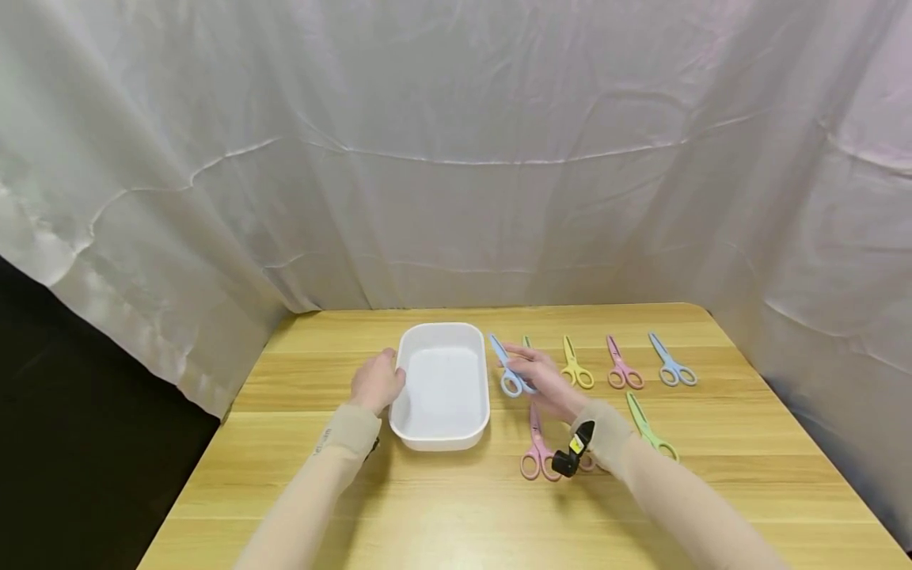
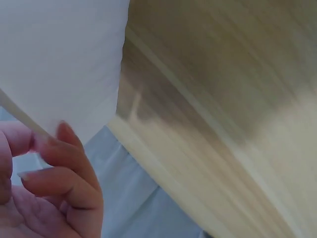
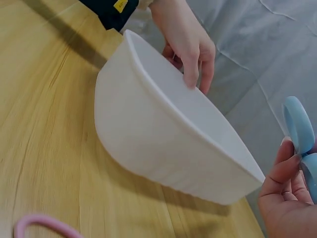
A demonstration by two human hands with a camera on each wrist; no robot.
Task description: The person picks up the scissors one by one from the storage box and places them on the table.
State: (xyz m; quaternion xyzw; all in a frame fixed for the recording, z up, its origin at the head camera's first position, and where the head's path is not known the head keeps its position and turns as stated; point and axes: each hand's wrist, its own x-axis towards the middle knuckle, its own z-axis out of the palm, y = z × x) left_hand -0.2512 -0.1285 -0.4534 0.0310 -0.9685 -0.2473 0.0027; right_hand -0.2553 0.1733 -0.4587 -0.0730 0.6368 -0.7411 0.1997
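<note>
A white plastic bin (image 1: 440,384) stands on the table with bare insides. My left hand (image 1: 376,381) pinches its left rim; the left wrist view shows the thumb and curled fingers (image 2: 74,183) at that rim. Just beyond the bin's right side, my right hand (image 1: 547,384) holds a pair of light blue scissors (image 1: 499,350) above the table, blades pointing away. In the right wrist view, its fingers grip the scissors near the blue handle loops (image 3: 305,119); the blades are out of that view.
On the right lie more scissors: yellow (image 1: 568,348), pink (image 1: 614,352), blue (image 1: 659,348), green (image 1: 637,412) and a nearer pink pair (image 1: 536,431). A green tip (image 1: 526,341) shows behind my right hand. My right wrist partly covers another pair. Grey curtain (image 1: 456,198) hangs behind the table.
</note>
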